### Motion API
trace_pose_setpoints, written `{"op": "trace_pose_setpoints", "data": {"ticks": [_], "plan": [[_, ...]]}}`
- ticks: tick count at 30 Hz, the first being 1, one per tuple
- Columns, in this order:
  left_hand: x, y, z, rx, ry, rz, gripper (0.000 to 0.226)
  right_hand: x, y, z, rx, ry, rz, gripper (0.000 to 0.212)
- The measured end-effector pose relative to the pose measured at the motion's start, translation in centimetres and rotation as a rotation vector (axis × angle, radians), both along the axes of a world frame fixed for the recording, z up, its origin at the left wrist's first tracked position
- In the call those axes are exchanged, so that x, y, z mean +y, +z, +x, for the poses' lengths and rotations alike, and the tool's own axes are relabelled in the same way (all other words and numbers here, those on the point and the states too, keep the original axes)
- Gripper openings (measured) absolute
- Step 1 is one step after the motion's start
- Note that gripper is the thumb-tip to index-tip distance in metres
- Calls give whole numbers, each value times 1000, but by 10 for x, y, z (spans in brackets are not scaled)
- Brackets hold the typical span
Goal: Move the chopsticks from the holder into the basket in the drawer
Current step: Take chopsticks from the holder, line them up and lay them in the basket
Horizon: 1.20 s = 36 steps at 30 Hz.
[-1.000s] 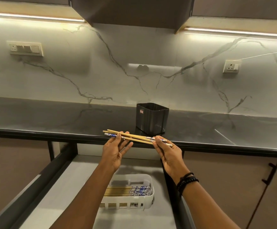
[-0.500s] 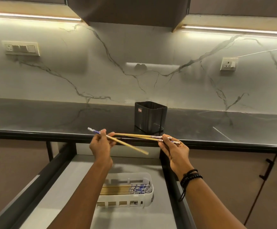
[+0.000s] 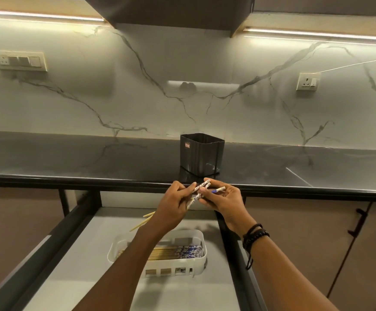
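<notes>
L hand [image 3: 171,209], R hand [image 3: 225,203] grip chopsticks [image 3: 201,187] above open drawer [image 3: 81,254].

Dark stone countertop [image 3: 70,158] gleaming glossy; black square plastic holder [image 3: 201,153] shining smooth; white slotted plastic basket [image 3: 173,264], pale wooden chopsticks [image 3: 164,252] looking matt.

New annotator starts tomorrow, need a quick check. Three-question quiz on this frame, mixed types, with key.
1. True or false: the black holder lies tipped on its side.
2. The loose chopsticks are gripped by: A) one hand B) both hands C) neither.
3. Fill in: the stored chopsticks in the white basket have patterned ends toward the person's ____.
Key: 1 false, it stands upright on the countertop. 2 B, left hand and right hand. 3 right.
</notes>
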<state>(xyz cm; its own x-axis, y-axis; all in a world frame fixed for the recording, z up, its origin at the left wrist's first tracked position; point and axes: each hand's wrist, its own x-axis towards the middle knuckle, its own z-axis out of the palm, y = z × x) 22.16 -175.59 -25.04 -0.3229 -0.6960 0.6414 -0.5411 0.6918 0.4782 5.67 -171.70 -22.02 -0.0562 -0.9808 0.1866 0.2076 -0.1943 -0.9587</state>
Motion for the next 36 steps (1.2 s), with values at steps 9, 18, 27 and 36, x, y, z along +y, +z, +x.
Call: {"op": "trace_pose_setpoints", "data": {"ticks": [9, 18, 27, 36], "plan": [[5, -3, -3, -45, 262, -364, 27, -4, -4, -8, -39, -63, -6, 34], [14, 6, -18, 752, -34, 698, 37, -8, -5, -13, -358, -15, 83, 39], [12, 22, 0, 1505, -386, 822, 22, -11, -11, -2, -297, 109, 124, 40], [5, 26, 20, 1684, -417, 861, 20, -4, -3, -2, -494, 363, 61, 62]]}}
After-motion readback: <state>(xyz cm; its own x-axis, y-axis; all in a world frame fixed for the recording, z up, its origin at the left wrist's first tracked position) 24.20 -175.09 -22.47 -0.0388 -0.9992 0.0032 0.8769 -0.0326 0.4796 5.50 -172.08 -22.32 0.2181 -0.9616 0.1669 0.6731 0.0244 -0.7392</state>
